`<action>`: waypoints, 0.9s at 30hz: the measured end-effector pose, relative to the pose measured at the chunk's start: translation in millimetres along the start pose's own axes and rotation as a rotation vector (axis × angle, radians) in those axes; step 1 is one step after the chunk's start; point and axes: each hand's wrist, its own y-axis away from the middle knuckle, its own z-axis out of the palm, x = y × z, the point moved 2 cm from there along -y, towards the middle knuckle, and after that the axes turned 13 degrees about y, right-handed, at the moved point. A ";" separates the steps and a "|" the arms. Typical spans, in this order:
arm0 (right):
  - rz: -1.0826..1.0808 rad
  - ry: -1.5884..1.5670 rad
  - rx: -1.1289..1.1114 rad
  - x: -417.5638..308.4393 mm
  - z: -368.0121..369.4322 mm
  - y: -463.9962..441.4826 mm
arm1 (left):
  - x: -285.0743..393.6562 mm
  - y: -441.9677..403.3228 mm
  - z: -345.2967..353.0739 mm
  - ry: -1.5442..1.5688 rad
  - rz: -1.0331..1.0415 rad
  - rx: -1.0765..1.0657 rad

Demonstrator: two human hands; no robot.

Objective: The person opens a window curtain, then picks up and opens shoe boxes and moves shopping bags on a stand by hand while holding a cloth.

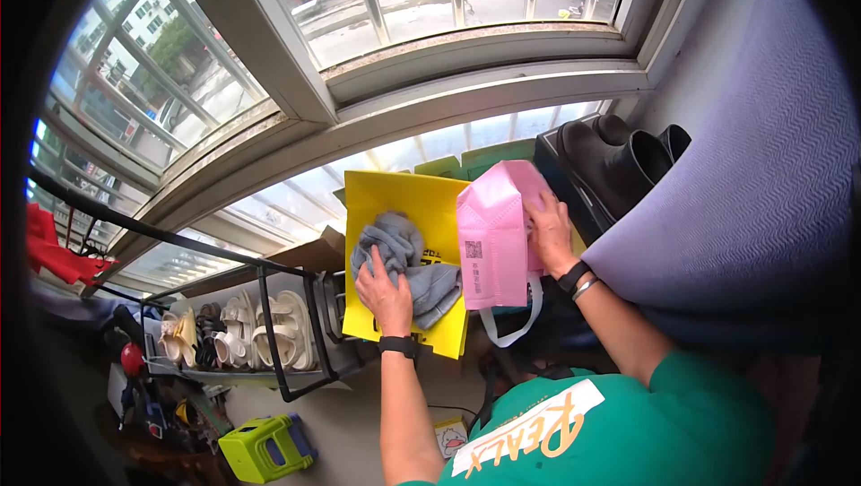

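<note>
My left hand (386, 300) is closed on a crumpled grey cloth (435, 290), which lies against a yellow bag (369, 195) with dark printing. The cloth covers part of that printing. To the right, my right hand (550, 230) grips the side of a pink non-woven bag (493, 253) with a printed square code. Its thumb side is partly hidden by the bag. A pale strap (529, 320) hangs in a loop below the pink bag. Dark bands circle both wrists.
Barred windows (404, 47) run along the far side. At left, a black-framed rack (269, 325) holds several light shoes (287, 338). Black boots (619, 163) stand in a box at right, beside a purple curtain (744, 145). A green stool (260, 450) is on the floor.
</note>
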 end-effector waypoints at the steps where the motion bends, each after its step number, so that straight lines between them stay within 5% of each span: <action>1: 0.034 0.039 0.001 -3.4 -23.4 -5.2 | 0.8 -3.5 -0.8 0.014 0.022 0.020; 5: -0.168 0.377 -0.042 13.1 -12.6 4.4 | 0.5 -2.9 -1.9 0.063 0.038 0.040; 9: -0.076 0.210 0.009 2.6 -17.5 6.0 | -9.5 -7.2 -4.5 0.203 0.036 0.115; 14: -0.116 -0.466 0.364 -46.1 -89.0 4.7 | 10.2 -11.8 -33.6 0.432 0.019 0.237; 19: -0.432 -0.489 0.319 -76.9 -122.9 11.7 | 47.5 -13.4 -66.9 0.549 0.080 0.326; 21: -0.454 -0.458 0.312 -84.9 -129.1 12.9 | 59.1 -12.9 -79.3 0.564 0.108 0.356; 24: -0.209 -0.620 0.393 -78.4 -136.1 2.3 | 69.6 -11.1 -99.4 0.628 0.140 0.443; 27: -0.267 -0.480 0.364 -73.8 -143.4 -3.3 | 74.3 -6.2 -120.1 0.717 0.089 0.536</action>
